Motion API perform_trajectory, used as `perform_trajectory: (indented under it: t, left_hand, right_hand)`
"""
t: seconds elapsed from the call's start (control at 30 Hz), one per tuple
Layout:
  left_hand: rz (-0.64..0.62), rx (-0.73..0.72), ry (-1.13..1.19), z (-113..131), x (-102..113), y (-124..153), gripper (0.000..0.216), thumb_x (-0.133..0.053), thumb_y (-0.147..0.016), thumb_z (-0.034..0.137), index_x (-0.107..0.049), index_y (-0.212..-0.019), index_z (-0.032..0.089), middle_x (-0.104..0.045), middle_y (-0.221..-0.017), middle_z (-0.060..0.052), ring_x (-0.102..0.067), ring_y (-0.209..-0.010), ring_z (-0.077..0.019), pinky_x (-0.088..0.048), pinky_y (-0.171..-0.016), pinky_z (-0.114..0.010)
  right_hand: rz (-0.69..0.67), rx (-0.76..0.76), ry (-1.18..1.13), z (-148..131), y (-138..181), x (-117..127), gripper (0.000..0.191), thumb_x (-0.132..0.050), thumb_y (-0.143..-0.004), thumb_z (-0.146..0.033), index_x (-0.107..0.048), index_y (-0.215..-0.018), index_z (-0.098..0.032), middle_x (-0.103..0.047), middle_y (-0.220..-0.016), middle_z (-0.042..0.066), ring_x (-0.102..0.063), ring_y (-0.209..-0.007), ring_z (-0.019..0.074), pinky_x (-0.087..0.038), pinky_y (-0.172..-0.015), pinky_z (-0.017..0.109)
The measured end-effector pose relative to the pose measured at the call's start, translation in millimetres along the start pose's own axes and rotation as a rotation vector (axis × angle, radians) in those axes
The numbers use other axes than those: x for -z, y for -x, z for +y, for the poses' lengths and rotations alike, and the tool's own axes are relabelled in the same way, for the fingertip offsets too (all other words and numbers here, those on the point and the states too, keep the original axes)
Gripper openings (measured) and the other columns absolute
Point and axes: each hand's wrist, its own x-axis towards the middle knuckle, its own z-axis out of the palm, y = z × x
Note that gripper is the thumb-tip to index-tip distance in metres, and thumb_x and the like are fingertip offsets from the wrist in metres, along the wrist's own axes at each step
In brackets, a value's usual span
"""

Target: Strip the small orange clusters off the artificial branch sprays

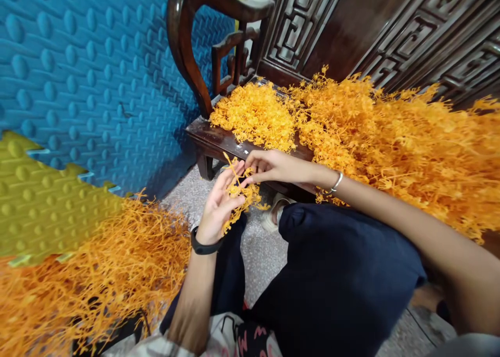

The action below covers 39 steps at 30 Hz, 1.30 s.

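My left hand, a black band on its wrist, holds a branching orange plastic sprig in half-curled fingers. Thin stems stick up past the fingertips, and small star-like tips hang over the palm. From the right comes my right hand, its thumb and fingers pinched together at the sprig's upper part. Exactly what those fingertips grip is partly hidden. Just beyond the hands, a pile of small yellow-orange plastic pieces lies on the dark wooden bench.
A large heap of orange branching sprigs covers the bench to the right. Bare orange stems are piled on the floor at left, beside a yellow foam mat. A blue foam mat stands behind. The carved armrest rises at the bench's end.
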Motion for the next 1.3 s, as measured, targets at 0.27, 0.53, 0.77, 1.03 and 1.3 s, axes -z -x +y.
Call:
perform_trajectory:
  t: [0.27, 0.53, 0.77, 1.03, 1.3]
  left_hand:
    - [0.245, 0.002, -0.319, -5, -3, 0, 0.029, -0.059, -0.077, 0.028, -0.059, -0.106, 0.023, -0.059, -0.115, -0.006, -0.054, -0.108, -0.0208, -0.049, -0.083, -0.033]
    - [0.237, 0.002, -0.383, -5, -4, 1, 0.016, -0.056, -0.08, 0.029, -0.061, -0.093, 0.02, -0.064, -0.088, -0.002, -0.06, -0.078, -0.0126, -0.046, -0.076, -0.026]
    - [0.173, 0.143, -0.44, -5, -4, 1, 0.021, -0.055, -0.08, 0.036, -0.059, -0.072, 0.017, -0.041, -0.047, 0.006, -0.038, -0.045, -0.0072, -0.032, -0.047, -0.02]
    - [0.187, 0.166, -0.456, -14, -22, 0, 0.024, -0.053, -0.08, 0.036, -0.055, -0.065, 0.017, -0.031, -0.049, 0.006, -0.027, -0.045, -0.0068, -0.02, -0.043, -0.021]
    - [0.263, 0.129, -0.368, -2, 10, -2, 0.02, -0.056, -0.078, 0.034, -0.061, -0.071, 0.016, -0.044, -0.047, 0.004, -0.041, -0.047, -0.0078, -0.034, -0.05, -0.021]
  right_hand:
    - [-0.111, 0.048, 0.046, -3, -3, 0, 0.011, -0.056, -0.078, -0.023, -0.055, -0.075, -0.012, -0.052, -0.064, -0.002, -0.047, -0.057, 0.0058, -0.037, -0.056, 0.02]
    - [-0.194, 0.087, 0.127, -2, -2, -4, 0.032, -0.053, -0.081, -0.04, -0.057, -0.067, -0.012, -0.05, -0.057, -0.002, -0.046, -0.053, 0.006, -0.033, -0.052, 0.02]
    - [-0.199, 0.031, 0.116, 2, 2, 7, 0.029, -0.051, -0.082, -0.03, -0.054, -0.061, -0.011, -0.049, -0.055, -0.002, -0.044, -0.053, 0.0054, -0.032, -0.055, 0.02]
    - [0.01, 0.114, 0.505, 11, 10, 29, 0.025, -0.052, -0.079, -0.025, -0.05, -0.056, -0.015, -0.048, -0.058, 0.0, -0.042, -0.059, 0.0092, -0.032, -0.065, 0.025]
    - [0.974, -0.198, 0.208, 51, 2, 63, 0.019, -0.052, -0.071, -0.009, -0.045, -0.055, -0.018, -0.049, -0.061, 0.004, -0.052, -0.069, 0.0173, -0.04, -0.08, 0.038]
